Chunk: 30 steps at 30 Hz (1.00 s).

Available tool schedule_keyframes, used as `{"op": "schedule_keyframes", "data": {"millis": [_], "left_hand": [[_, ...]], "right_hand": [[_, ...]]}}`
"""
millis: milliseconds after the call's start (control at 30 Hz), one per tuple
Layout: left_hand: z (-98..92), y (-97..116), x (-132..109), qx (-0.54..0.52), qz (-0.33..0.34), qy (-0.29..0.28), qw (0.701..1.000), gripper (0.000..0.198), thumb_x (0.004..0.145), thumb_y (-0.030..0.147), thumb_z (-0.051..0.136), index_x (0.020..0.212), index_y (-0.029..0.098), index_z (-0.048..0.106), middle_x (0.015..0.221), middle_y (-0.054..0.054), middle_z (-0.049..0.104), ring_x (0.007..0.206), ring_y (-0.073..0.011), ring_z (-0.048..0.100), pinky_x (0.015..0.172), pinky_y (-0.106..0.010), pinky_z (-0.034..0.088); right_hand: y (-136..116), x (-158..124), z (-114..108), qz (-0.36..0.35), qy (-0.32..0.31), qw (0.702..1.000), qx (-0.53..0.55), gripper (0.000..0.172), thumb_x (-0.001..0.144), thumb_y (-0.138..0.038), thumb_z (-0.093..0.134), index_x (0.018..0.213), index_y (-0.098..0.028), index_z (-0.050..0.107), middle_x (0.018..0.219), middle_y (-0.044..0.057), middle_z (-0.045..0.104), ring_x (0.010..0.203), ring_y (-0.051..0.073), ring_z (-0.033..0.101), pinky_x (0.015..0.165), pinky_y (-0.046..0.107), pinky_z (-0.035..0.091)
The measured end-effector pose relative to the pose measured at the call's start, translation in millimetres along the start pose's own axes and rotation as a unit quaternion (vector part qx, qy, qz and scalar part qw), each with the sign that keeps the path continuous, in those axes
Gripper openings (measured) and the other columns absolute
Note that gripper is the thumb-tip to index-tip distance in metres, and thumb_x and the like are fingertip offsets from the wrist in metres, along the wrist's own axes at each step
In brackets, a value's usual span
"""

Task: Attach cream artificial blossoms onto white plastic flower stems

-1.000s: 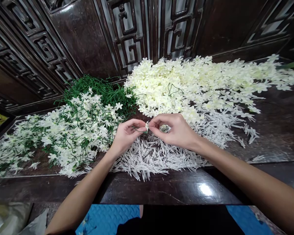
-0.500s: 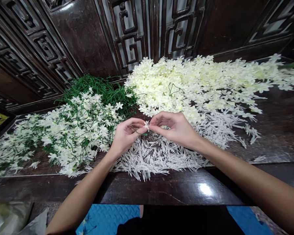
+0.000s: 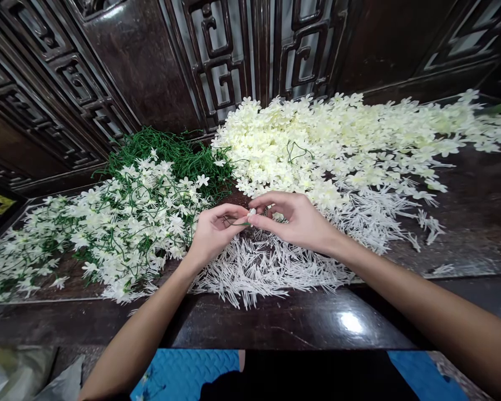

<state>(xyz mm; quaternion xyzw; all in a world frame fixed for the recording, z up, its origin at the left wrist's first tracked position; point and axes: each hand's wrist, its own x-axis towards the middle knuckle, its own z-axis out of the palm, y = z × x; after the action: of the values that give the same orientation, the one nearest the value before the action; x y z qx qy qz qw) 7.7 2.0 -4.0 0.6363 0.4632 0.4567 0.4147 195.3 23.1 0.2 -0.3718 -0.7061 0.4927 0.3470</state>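
A small white artificial flower is held between my two hands, above a heap of white stamens. My left hand pinches it from the left by its thin green stem. From the right, my right hand has thumb and forefinger closed at the blossom, which partly hides it. Left of my hands lies a pile of white flowers on green stems. Behind it is a tangle of loose green stems. Cream-white blossoms without stems spread out behind and to the right.
Everything lies on a dark, glossy wooden bench with a carved lattice back. Below its front edge are a blue mat and, at the lower left, pale plastic bags.
The fingertips of my right hand have moved slightly left and now close over the blossom, covering more of it. My left hand has hardly moved.
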Motion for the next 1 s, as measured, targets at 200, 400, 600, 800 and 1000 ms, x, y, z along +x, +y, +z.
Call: {"op": "schedule_keyframes", "data": {"millis": [200,400,600,800,1000], "left_hand": [[1.4,-2.7,-0.6,-0.012,-0.044,-0.004,0.999,0.012,0.071,0.016,0.073,0.082,0.019,0.070,0.083,-0.004,0.071,0.077,-0.0144,0.065,0.074,-0.030,0.056],[0.3,-3.2,-0.3,-0.045,-0.056,-0.012,0.997,0.024,0.070,0.020,0.077,0.093,0.018,0.068,0.094,-0.005,0.069,0.090,-0.0156,0.065,0.082,-0.029,0.055],[-1.3,0.6,-0.3,-0.047,-0.078,-0.021,0.996,0.016,0.079,0.025,0.069,0.092,0.016,0.067,0.087,-0.005,0.068,0.075,-0.0140,0.066,0.075,-0.029,0.058],[1.2,1.3,-1.4,-0.060,-0.081,-0.014,0.995,0.010,0.085,0.024,0.061,0.087,0.015,0.066,0.071,-0.002,0.064,0.065,-0.0121,0.064,0.067,-0.026,0.059],[0.7,0.2,-1.7,-0.086,-0.096,-0.010,0.992,0.010,0.085,0.024,0.061,0.085,0.015,0.063,0.071,-0.002,0.063,0.064,-0.0121,0.064,0.065,-0.027,0.060]], "right_hand": [[3.3,0.2,1.1,-0.014,0.000,1.000,0.012,0.015,0.083,-0.033,0.062,0.087,-0.020,0.069,0.092,0.006,0.069,0.085,0.021,0.063,0.078,0.044,0.051],[2.8,2.5,-3.3,-0.006,0.020,1.000,-0.005,0.015,0.087,-0.031,0.057,0.086,-0.016,0.062,0.081,0.006,0.064,0.071,0.017,0.059,0.066,0.038,0.050],[4.1,3.0,-6.0,0.014,0.024,1.000,-0.006,0.015,0.090,-0.031,0.054,0.088,-0.017,0.058,0.077,0.005,0.061,0.067,0.016,0.058,0.063,0.036,0.050],[4.7,1.9,-5.8,0.010,0.019,1.000,-0.006,0.015,0.089,-0.032,0.054,0.087,-0.018,0.058,0.077,0.005,0.060,0.067,0.017,0.058,0.060,0.037,0.050],[3.7,0.8,-5.1,0.007,0.010,1.000,-0.006,0.016,0.090,-0.033,0.053,0.088,-0.018,0.058,0.077,0.005,0.060,0.067,0.017,0.057,0.061,0.037,0.050]]}}
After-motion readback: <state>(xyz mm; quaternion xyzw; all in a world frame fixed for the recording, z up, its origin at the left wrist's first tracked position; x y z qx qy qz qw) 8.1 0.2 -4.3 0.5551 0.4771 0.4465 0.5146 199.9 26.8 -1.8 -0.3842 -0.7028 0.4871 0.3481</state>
